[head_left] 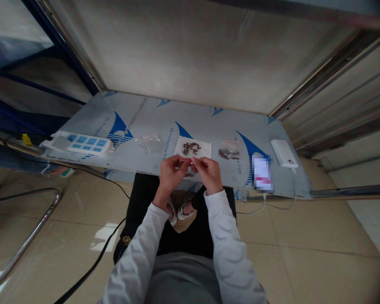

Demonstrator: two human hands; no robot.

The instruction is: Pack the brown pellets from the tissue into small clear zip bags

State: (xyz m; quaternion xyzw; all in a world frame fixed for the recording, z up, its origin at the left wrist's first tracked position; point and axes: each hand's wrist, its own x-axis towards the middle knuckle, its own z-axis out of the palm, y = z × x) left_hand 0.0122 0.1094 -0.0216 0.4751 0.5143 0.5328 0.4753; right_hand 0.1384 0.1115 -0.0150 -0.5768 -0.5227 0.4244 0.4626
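My left hand (173, 173) and my right hand (208, 172) meet at the table's front edge. Thumbs and fingers of both are pinched on the top of a small clear plastic bag (190, 172), which hangs between them with something brownish inside. Just beyond my fingertips lies a white sheet (205, 149) with a loose pile of small dark brown pieces (191, 148); their kind is too small to tell. Right of it rests a clear zip bag (228, 153) filled with similar brown pieces. Flat clear zip bags (148, 142) lie to the left.
A white power strip (90, 144) with blue sockets sits at the table's left end. On the right are a phone (262, 173) and a white power bank (284, 153), both with cables. The film-covered table (129, 162) ends above my knees; a chrome chair frame (34, 240) stands at left.
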